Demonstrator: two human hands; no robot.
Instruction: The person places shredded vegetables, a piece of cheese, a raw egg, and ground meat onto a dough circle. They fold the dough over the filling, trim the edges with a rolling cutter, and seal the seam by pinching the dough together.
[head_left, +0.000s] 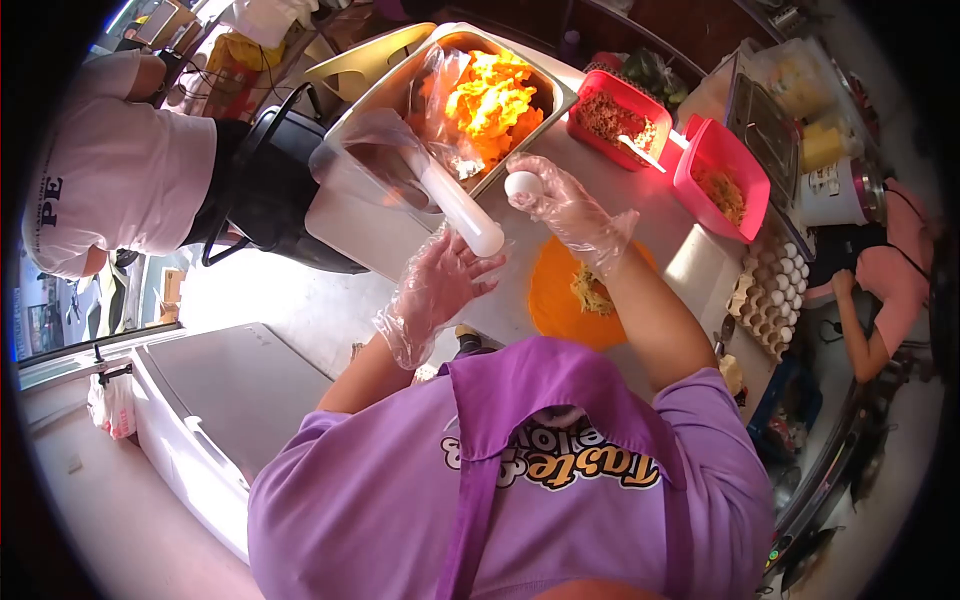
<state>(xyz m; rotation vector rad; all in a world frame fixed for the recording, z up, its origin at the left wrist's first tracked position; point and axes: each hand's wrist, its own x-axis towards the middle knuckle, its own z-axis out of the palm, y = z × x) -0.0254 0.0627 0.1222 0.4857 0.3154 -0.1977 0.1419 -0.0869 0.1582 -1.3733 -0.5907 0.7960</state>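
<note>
While my gloved right hand [572, 205] grips a white egg [523, 186] at upper center, I see my gloved left hand [437, 285] open beside the white rod's [458, 208] rounded end; the filling-topped orange round [556, 290] lies right of center.

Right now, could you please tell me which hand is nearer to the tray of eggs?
The right hand. The tray of eggs is on the person's right; the right hand, holding a rounded white item, is left of it, the left hand farther left by a white handle.
</note>
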